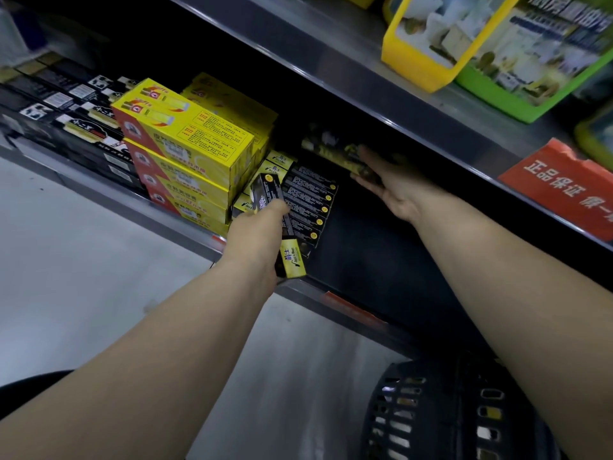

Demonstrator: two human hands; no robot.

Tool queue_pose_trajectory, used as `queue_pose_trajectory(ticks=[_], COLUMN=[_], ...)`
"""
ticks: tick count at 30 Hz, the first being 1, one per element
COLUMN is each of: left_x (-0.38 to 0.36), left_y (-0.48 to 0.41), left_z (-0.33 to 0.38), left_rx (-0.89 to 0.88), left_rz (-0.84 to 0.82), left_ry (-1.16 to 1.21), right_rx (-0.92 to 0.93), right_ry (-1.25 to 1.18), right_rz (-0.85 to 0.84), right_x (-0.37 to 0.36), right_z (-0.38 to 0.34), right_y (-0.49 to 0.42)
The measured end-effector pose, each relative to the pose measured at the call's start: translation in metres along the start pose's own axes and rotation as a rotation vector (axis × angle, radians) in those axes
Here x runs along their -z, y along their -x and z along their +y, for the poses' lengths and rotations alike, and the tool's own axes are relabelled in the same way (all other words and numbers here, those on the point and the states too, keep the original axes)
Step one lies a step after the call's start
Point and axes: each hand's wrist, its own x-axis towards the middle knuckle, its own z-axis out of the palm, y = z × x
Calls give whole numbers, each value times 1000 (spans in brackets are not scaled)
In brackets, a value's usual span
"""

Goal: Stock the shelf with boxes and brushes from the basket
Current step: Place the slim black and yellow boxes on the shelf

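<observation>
My left hand [257, 232] grips a black-and-yellow box [291, 262] at the front of the lower shelf [365, 267], against a stack of black boxes [308, 204] lying there. Deeper in the shelf, my right hand [394, 185] holds another black-and-yellow box [341, 152], blurred by motion, above the stack. The dark slotted basket [441, 416] sits on the floor at the bottom right, with several items showing through its slots.
Stacked yellow boxes [185, 154] stand left of the black stack, with long black brush packs [66, 117] further left. The upper shelf [381, 91] carries yellow and green packages [497, 51] and a red sign [564, 187]. Grey floor lies below.
</observation>
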Motion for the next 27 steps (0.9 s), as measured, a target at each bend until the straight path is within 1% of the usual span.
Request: queue_pose_trajectory(ticks=[2, 5, 6, 8, 10, 13, 15, 17, 20, 22, 23, 25, 27], left_x=[0, 0, -1, -3, -5, -7, -8, -9, -9, -8, -8, -8, -7], left_y=[-4, -9, -11, -14, -13, -13, -12, -12, -13, -14, -14, -14, -14], left_z=[-1, -2, -3, -4, -4, -5, -5, -6, -7, -8, -8, -9, -9], left_rx=[-25, -49, -40, -20, 3, 26, 6, -9, -26, -45, -64, -131, -197], left_rz=[26, 54, 61, 57, 57, 53, 54, 63, 63, 60, 57, 37, -5], left_ry=[-32, -16, -23, -17, 9, 0, -21, -27, -26, -38, -47, -66, -121], right_rx=[62, 154, 184, 192, 163, 140, 115, 102, 138, 215, 288, 448, 588], right_ry=[118, 572, 666, 758, 864, 933, 962, 1043, 1237, 1302, 1298, 1280, 1345], right_rz=[44, 168, 173, 99, 15, -36, -70, -100, -106, -112, -155, -333, -499], right_x=[-5, -14, -17, -22, -24, -19, -16, -14, -15, -21, -25, -33, -38], right_z=[9, 24, 28, 35, 41, 43, 40, 37, 31, 23, 18, 6, -2], right_y=[-14, -31, -35, -43, -48, -50, -50, -49, -44, -34, -25, -2, 21])
